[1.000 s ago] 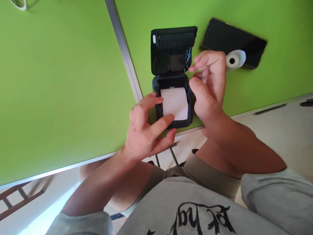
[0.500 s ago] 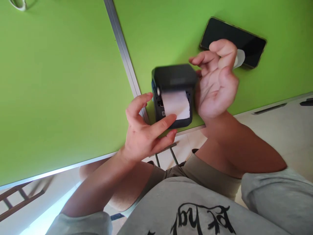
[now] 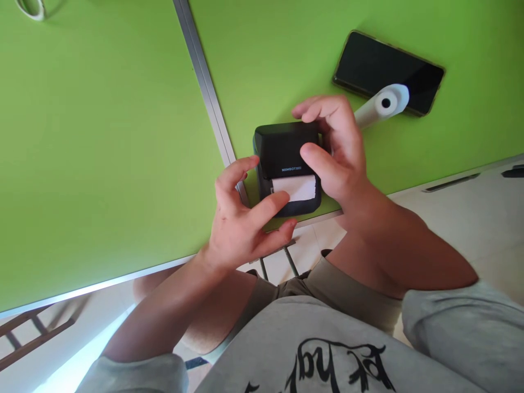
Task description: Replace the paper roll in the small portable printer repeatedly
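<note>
A small black label printer lies on the green table near its front edge, its lid lowered. White paper sticks out below the lid. My left hand is at the printer's left side, one finger pressing the paper and another at the left edge; it grips the printer's near left corner. My right hand curves round the upper right of the lid, thumb on its top and fingers behind it. Right of that hand, a white paper roll sits partly in front of a black phone.
A metal strip crosses the green table left of the printer. At the top left is a white ring-shaped object. The table's front edge runs above my legs.
The printer's lid has come down over the paper compartment. My right hand has turned from palm up beside the printer to holding the lid, uncovering the paper roll.
</note>
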`<state>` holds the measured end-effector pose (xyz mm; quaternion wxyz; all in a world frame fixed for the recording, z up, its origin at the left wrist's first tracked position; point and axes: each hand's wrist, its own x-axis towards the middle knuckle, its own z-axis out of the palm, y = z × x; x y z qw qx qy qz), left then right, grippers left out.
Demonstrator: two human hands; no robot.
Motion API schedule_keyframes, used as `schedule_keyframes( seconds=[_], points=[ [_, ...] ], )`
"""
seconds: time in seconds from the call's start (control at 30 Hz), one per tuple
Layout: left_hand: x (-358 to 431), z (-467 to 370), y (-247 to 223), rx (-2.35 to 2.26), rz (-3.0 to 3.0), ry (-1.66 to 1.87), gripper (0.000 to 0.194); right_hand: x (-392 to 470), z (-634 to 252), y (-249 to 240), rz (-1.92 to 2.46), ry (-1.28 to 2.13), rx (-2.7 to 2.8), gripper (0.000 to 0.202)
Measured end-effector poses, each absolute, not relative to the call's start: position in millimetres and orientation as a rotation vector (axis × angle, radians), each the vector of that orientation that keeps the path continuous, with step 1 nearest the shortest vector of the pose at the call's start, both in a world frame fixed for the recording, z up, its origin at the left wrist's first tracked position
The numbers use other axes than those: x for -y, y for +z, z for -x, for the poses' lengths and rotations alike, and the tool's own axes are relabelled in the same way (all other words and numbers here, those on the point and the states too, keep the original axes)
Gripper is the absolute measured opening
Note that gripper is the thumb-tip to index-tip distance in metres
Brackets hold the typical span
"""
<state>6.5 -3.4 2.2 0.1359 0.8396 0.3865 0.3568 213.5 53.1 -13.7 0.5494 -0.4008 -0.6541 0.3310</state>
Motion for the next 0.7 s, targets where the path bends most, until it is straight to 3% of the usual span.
schedule_keyframes(
  seconds=[0.17,0.33,0.6,0.7],
  points=[
    [3.5,-7.5,0.8,-1.245,-2.412,0.922,0.062,-62.3,-233.0,-9.6,0.910,0.996,1.751,0.046],
    [3.6,-8.4,-0.8,-1.263,-2.378,0.843,0.061,-68.9,-246.3,-3.4,0.984,1.153,1.775,0.051],
    [1.8,-11.3,-2.0,-1.283,-2.361,0.847,0.053,-66.2,-244.3,5.0,0.958,1.060,2.029,0.045],
    [0.9,-12.1,-4.0,-1.319,-2.344,0.889,0.071,-60.6,-239.3,-3.5,0.999,0.946,1.950,0.041]
  ],
)
